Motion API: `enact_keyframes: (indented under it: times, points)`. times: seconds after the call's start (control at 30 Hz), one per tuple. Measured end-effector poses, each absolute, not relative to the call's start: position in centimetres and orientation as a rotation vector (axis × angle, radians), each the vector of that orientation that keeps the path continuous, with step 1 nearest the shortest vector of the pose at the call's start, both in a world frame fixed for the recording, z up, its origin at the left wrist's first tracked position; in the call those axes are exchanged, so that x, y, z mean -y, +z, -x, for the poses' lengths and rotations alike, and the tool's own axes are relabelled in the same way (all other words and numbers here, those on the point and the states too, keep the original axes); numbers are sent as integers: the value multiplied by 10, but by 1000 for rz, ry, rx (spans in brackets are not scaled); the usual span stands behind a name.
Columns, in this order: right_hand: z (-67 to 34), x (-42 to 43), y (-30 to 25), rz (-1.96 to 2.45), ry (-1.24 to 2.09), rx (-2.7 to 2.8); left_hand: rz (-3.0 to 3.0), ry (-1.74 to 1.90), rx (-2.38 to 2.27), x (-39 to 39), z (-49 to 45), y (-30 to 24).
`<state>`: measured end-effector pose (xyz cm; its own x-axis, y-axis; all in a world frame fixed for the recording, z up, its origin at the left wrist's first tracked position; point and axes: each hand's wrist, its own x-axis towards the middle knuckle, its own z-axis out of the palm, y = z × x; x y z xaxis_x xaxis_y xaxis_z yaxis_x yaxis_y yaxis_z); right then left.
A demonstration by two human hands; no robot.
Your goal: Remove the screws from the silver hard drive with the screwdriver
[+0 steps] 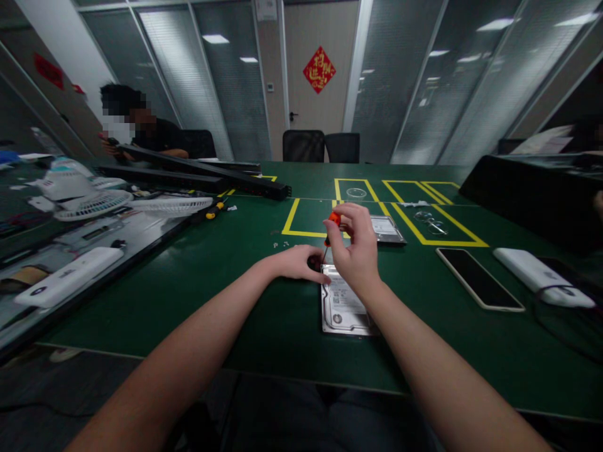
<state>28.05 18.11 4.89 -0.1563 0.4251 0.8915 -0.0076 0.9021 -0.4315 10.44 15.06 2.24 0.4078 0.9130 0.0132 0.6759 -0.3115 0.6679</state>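
Note:
A silver hard drive [343, 307] with a white label lies flat on the green table, partly covered by my right hand and forearm. My right hand [355, 242] grips a screwdriver [335, 218] by its red-and-black handle. Its thin shaft points down at the drive's far left corner; the tip is hidden. At that same corner my left hand [299, 262] curves around the drive, thumb resting on its top edge and fingers bent beside the screwdriver shaft. A second hard drive [387, 230] lies just beyond my right hand.
Several small screws [281, 244] lie left of the taped boxes. A phone [479, 279] and a white device [541, 276] are to the right. On the left sit a white fan [85, 188], long black bars [202, 172] and a yellow-and-black tool [215, 210]. A person [151, 135] sits beyond.

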Motion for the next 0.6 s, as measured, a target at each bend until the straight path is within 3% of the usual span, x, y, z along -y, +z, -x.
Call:
enact_keyframes:
  times: [0.6]
  points:
    - [-284,-180,52,317,281,1726,-2078,534,-1350,-151,-104,22]
